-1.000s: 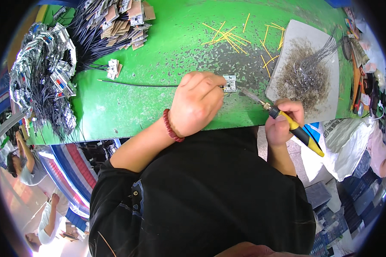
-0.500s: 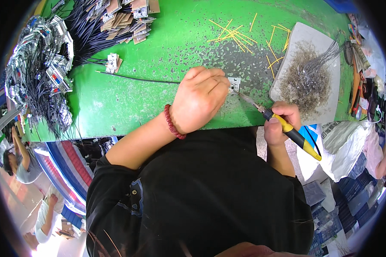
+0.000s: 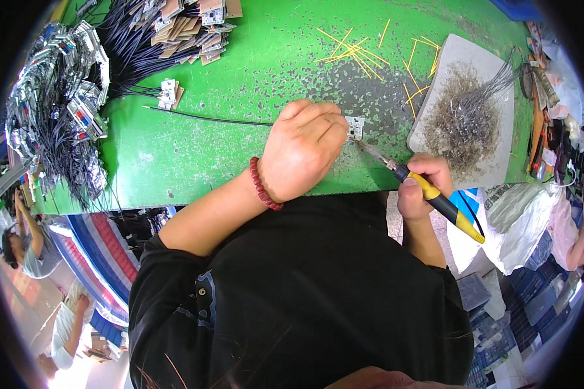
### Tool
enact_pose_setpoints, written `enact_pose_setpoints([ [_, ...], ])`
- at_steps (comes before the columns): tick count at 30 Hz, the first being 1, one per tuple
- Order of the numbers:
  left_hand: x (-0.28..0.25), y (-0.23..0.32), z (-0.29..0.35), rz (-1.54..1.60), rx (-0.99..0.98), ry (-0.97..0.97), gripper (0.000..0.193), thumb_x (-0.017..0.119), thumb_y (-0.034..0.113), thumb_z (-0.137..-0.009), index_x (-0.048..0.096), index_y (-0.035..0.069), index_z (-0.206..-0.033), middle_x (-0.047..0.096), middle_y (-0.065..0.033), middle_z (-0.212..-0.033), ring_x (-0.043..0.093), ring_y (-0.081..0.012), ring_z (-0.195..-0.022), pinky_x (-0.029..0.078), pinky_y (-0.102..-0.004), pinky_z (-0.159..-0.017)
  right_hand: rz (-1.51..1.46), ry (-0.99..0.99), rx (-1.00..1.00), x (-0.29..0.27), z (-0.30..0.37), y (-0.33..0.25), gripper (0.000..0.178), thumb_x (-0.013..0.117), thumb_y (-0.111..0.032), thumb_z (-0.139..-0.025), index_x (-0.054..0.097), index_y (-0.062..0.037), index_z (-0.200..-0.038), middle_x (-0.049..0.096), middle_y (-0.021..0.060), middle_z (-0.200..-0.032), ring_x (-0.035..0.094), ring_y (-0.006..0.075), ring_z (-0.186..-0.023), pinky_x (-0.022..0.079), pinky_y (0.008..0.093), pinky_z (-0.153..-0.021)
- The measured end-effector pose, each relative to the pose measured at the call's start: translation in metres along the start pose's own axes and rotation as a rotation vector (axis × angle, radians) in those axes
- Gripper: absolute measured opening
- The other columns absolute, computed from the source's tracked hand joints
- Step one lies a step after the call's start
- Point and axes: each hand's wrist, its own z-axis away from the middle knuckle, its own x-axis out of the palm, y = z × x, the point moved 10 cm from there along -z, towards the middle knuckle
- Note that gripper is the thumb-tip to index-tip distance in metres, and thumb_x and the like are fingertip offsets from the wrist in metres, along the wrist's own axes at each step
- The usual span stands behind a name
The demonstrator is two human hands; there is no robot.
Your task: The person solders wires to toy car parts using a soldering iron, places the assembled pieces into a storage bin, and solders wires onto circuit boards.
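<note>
A soldering iron [image 3: 438,200] with a yellow and black handle is gripped between the thumb and fingers of my right hand [image 3: 422,185]. Its metal tip meets the lower edge of a small white circuit board [image 3: 355,124] lying on the green tabletop. My left hand [image 3: 308,146], with closed fingers, sits over the board's left side, at the end of a black cable [image 3: 220,119] that runs out to the left. The fingertips are hidden beneath the hand, so whether they pinch the cable or the board does not show.
Bundled black cables with boards [image 3: 194,29] lie at the far left, beside a heap of metal-cased parts [image 3: 58,110]. Thin yellow sticks [image 3: 353,52] are scattered at the back. A grey slab [image 3: 457,55] bears dark debris and wires. Tools crowd the right edge; other people are at left and right.
The soldering iron's tip has shifted slightly left along the board's lower edge, my right hand moving with it. My left hand has stayed in place.
</note>
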Motion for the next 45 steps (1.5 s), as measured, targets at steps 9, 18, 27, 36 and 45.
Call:
enact_pose_setpoints([
  [9, 0.001, -0.003, -0.003, -0.007, 0.007, -0.001, 0.017, 0.070, -0.004, -0.070, 0.061, 0.004, -0.082, 0.068, -0.0040, -0.092, 0.066, -0.0229, -0.095, 0.046, -0.0360, -0.082, -0.017, 0.055, -0.002, -0.004, 0.004, 0.002, 0.032, 0.070, -0.027, -0.085, 0.055, -0.0002, -0.093, 0.058, 0.0105, -0.079, 0.053, 0.0149, -0.066, 0.042, 0.0276, -0.060],
  [18, -0.011, -0.008, 0.011, -0.105, -0.013, -0.022, 0.016, 0.069, 0.009, -0.064, 0.065, 0.006, -0.079, 0.067, -0.0063, -0.089, 0.065, -0.0251, -0.095, 0.049, -0.0385, -0.080, 0.434, -0.392, -0.290, 0.082, -0.034, -0.028, 0.031, 0.073, -0.003, -0.081, 0.070, -0.0087, -0.111, 0.064, 0.0070, -0.068, 0.062, 0.0268, -0.059, 0.049, 0.0329, -0.057],
  [27, -0.066, -0.042, 0.056, -0.194, -0.181, 0.017, 0.020, 0.068, 0.018, -0.074, 0.052, 0.007, -0.076, 0.053, -0.0097, -0.083, 0.059, -0.0277, -0.080, 0.050, -0.0395, -0.068, 0.427, -0.472, -0.449, 0.092, -0.037, -0.039, 0.018, 0.066, -0.009, -0.088, 0.066, -0.0055, -0.106, 0.070, 0.0101, -0.081, 0.060, 0.0272, -0.067, 0.047, 0.0364, -0.066],
  [36, -0.272, -0.126, 0.097, -0.858, -0.702, 0.443, 0.055, 0.085, 0.029, -0.063, 0.063, 0.015, -0.110, 0.057, -0.0111, -0.114, 0.056, -0.0295, -0.104, 0.051, -0.0406, -0.082, 0.346, -0.431, -0.299, 0.086, -0.034, -0.015, 0.027, 0.057, -0.007, -0.095, 0.057, 0.0017, -0.121, 0.070, 0.0159, -0.088, 0.067, 0.0252, -0.081, 0.051, 0.0358, -0.080],
  [45, -0.369, -0.155, 0.126, -0.723, -0.821, 0.319, 0.038, 0.053, 0.002, -0.078, 0.062, 0.004, -0.115, 0.067, -0.0204, -0.105, 0.063, -0.0370, -0.102, 0.051, -0.0436, -0.091, 0.329, -0.446, -0.272, 0.081, -0.039, -0.015, 0.028, 0.055, -0.009, -0.096, 0.054, 0.0013, -0.123, 0.071, 0.0176, -0.090, 0.069, 0.0252, -0.083, 0.051, 0.0367, -0.081],
])
